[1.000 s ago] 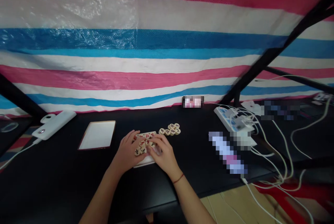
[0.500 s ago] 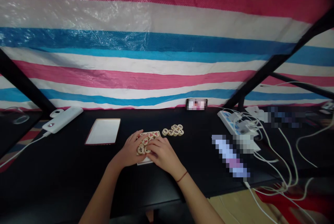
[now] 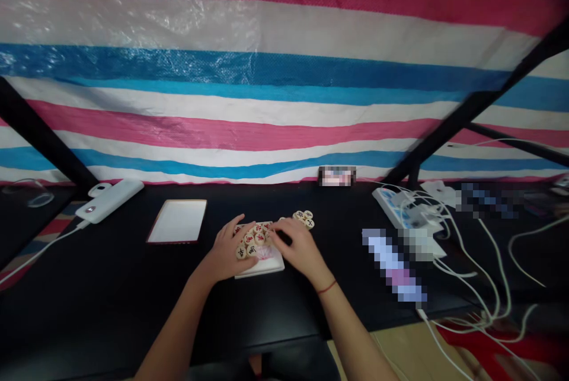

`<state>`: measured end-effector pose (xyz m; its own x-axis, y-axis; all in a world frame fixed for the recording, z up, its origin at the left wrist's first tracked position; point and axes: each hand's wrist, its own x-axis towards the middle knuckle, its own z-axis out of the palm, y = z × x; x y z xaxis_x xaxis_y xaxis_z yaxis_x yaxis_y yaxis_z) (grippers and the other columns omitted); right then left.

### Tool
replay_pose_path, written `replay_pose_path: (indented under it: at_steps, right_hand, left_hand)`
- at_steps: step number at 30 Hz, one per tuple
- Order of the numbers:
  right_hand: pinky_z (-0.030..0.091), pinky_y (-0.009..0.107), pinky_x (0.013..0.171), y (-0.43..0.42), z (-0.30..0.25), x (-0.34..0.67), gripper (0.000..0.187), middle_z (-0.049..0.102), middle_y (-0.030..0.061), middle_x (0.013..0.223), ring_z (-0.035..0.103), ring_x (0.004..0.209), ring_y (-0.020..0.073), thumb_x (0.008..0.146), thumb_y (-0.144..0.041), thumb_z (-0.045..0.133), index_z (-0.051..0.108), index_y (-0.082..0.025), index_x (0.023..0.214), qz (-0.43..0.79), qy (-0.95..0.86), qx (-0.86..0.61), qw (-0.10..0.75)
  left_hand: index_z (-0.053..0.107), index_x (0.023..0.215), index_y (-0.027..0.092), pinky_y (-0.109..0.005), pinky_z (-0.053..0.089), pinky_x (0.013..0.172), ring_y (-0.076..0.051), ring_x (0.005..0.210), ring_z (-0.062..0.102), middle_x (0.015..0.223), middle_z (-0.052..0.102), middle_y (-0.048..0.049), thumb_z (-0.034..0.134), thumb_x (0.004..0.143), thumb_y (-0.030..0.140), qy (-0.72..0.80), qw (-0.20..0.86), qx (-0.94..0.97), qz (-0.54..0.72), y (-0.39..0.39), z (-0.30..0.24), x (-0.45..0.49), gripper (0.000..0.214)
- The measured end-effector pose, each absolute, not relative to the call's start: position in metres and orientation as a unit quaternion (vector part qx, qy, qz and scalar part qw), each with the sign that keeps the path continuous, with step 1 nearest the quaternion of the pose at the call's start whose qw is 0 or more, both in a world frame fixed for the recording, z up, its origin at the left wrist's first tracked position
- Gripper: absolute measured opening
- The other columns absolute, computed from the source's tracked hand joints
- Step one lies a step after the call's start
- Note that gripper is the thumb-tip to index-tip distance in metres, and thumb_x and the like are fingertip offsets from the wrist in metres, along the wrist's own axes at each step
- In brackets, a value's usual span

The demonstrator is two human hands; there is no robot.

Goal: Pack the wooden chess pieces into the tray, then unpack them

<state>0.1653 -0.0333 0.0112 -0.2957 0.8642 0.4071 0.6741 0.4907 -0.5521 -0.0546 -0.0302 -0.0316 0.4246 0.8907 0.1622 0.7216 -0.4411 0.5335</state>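
Note:
Round wooden xiangqi pieces [image 3: 251, 242] with red and dark characters lie in a cluster on a white tray [image 3: 267, 267]. My left hand [image 3: 224, 250] rests on the cluster's left side, fingers spread across the pieces. My right hand [image 3: 296, 245] lies at the tray's top right edge, its fingertips by the pieces. A smaller group of the same pieces [image 3: 303, 218] sits on the black table [image 3: 111, 274] beyond that hand, partly hidden by it. Whether my right hand covers a piece is hidden.
A white power bank [image 3: 109, 200] with a cable and a flat white, red-edged board [image 3: 176, 221] lie left of my hands. To the right are a power strip [image 3: 391, 206], tangled white cables and a pixelated object [image 3: 393, 265]. A striped tarp [image 3: 267, 90] hangs behind the table.
My right hand has moved right and away from me, over the smaller group, uncovering more of the white tray. My left hand has barely shifted. The view has tilted slightly.

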Motion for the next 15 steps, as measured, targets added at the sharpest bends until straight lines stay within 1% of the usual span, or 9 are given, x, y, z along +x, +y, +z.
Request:
replay_pose_path:
  at_steps: [2,4,6,8,12,15]
  right_hand:
    - [0.043,0.030,0.084,-0.016,0.014,0.183,0.016,0.066,0.0060,0.092,0.060,0.089,0.0187,0.091,-0.026,0.052,0.067,-0.019,0.092,0.103,-0.759,-0.562,0.312]
    - [0.044,0.027,0.079,0.003,0.016,0.197,0.018,0.065,0.0075,0.099,0.062,0.087,0.0180,0.089,-0.027,0.054,0.067,-0.018,0.097,0.090,-0.732,-0.641,0.215]
    - [0.043,0.025,0.075,0.021,0.019,0.207,0.024,0.064,0.0090,0.108,0.063,0.089,0.0180,0.090,-0.031,0.052,0.066,-0.018,0.105,0.084,-0.713,-0.687,0.110]
    - [0.043,0.024,0.072,0.034,0.021,0.211,0.028,0.065,0.0098,0.110,0.064,0.091,0.0192,0.089,-0.033,0.053,0.066,-0.018,0.108,0.089,-0.706,-0.701,0.041]
    - [0.043,0.024,0.071,0.052,0.022,0.209,0.023,0.071,0.0091,0.098,0.066,0.091,0.0214,0.083,-0.032,0.060,0.071,-0.018,0.098,0.113,-0.710,-0.695,-0.011]
    - [0.043,0.024,0.071,0.059,0.023,0.208,0.023,0.072,0.0102,0.099,0.066,0.094,0.0222,0.080,-0.029,0.064,0.071,-0.017,0.098,0.120,-0.710,-0.693,-0.033]
  left_hand:
    - [0.041,0.141,0.030,-0.051,0.029,0.112,-0.033,0.138,0.031,0.153,0.028,-0.0091,0.070,0.074,0.037,0.492,0.190,0.823,0.212,-0.030,-0.030,-0.052,0.073]
    - [0.043,0.140,0.030,-0.051,0.028,0.112,-0.033,0.138,0.031,0.153,0.028,-0.0093,0.071,0.075,0.035,0.492,0.185,0.824,0.210,-0.029,-0.032,-0.050,0.071]
    - [0.043,0.139,0.029,-0.051,0.028,0.112,-0.033,0.137,0.032,0.153,0.028,-0.0094,0.070,0.076,0.035,0.494,0.180,0.823,0.214,-0.028,-0.034,-0.050,0.069]
    - [0.043,0.139,0.030,-0.051,0.029,0.112,-0.033,0.137,0.032,0.153,0.028,-0.0093,0.069,0.076,0.035,0.494,0.181,0.822,0.217,-0.028,-0.036,-0.050,0.068]
    - [0.043,0.139,0.030,-0.051,0.028,0.112,-0.033,0.138,0.031,0.153,0.026,-0.0088,0.069,0.076,0.036,0.491,0.190,0.822,0.216,-0.028,-0.036,-0.052,0.068]
    - [0.043,0.139,0.031,-0.052,0.028,0.112,-0.034,0.137,0.031,0.153,0.027,-0.0079,0.069,0.076,0.034,0.486,0.191,0.823,0.222,-0.028,-0.035,-0.053,0.068]
